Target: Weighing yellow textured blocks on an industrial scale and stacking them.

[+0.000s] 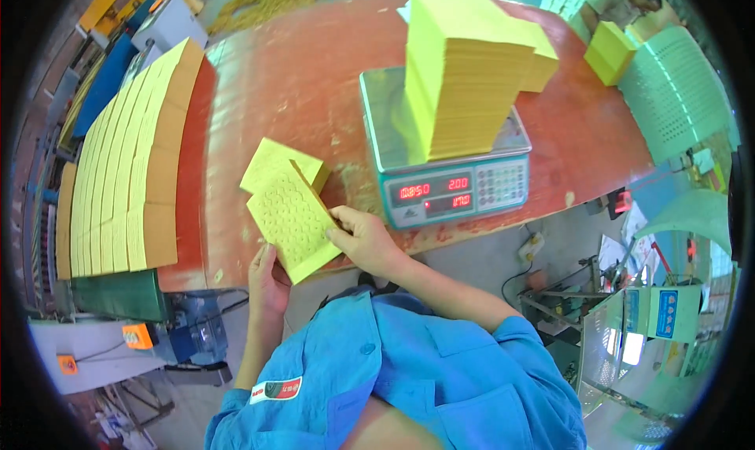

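Note:
Both hands hold a small stack of yellow embossed paper sheets [292,218] just above the near edge of the red table [275,80]. My left hand [267,281] supports its lower left corner from below. My right hand [366,236] grips its right edge. A second small yellow stack [275,161] lies on the table right behind it. To the right stands a digital weighing scale [448,186] with lit red digits, and a tall pile of yellow sheets [464,64] rests on its steel pan.
Long rows of yellow sheet bundles [130,159] fill the table's left side. A person [621,1] at the far right handles another yellow block [609,50]. A pale green plastic chair [676,88] stands right of the table. Machines and cables sit on the floor below.

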`<move>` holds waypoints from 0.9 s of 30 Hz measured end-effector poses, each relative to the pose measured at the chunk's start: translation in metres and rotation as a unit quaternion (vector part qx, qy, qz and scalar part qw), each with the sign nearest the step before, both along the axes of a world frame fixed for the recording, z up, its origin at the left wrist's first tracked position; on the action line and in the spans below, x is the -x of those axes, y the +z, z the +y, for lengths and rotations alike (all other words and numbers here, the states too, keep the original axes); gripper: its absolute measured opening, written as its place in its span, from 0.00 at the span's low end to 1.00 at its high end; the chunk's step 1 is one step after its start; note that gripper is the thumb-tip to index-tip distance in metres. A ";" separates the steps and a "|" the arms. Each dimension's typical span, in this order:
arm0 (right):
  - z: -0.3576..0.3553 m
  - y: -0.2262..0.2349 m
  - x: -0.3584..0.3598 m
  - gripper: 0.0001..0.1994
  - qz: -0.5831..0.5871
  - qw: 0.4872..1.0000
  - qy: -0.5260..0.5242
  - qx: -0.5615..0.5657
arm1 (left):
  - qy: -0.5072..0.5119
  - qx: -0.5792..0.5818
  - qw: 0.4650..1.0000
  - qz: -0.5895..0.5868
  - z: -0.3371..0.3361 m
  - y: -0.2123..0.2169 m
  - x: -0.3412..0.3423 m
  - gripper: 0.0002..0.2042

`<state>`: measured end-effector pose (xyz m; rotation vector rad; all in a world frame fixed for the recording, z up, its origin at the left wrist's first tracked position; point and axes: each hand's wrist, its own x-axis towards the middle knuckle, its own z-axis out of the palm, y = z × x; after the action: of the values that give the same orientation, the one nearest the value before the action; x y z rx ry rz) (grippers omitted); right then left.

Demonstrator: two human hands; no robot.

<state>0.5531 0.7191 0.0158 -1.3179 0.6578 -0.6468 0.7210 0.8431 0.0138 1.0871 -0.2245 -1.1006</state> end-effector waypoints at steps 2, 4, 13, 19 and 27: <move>-0.010 0.044 0.022 0.12 -0.002 1.000 0.004 0.009 | -0.024 0.005 0.996 -0.083 -0.019 0.025 0.001 0.13; -0.037 0.083 0.052 0.12 0.036 0.989 -0.012 0.145 | -0.042 0.023 0.994 -0.094 -0.059 0.066 0.010 0.12; -0.213 0.247 0.162 0.18 0.019 0.940 -0.193 0.280 | -0.243 0.117 0.895 -0.355 -0.294 0.246 0.080 0.13; -0.245 0.229 0.177 0.21 0.083 0.950 -0.180 0.240 | -0.292 0.008 0.885 -0.361 -0.339 0.224 0.091 0.12; -0.252 0.206 0.181 0.20 0.076 0.951 -0.182 0.236 | -0.287 -0.001 0.868 -0.404 -0.329 0.218 0.098 0.13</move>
<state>0.3724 0.4674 0.2223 -1.7189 0.9225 -1.0560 0.6231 0.5137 0.2317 1.4881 -1.2838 -1.0885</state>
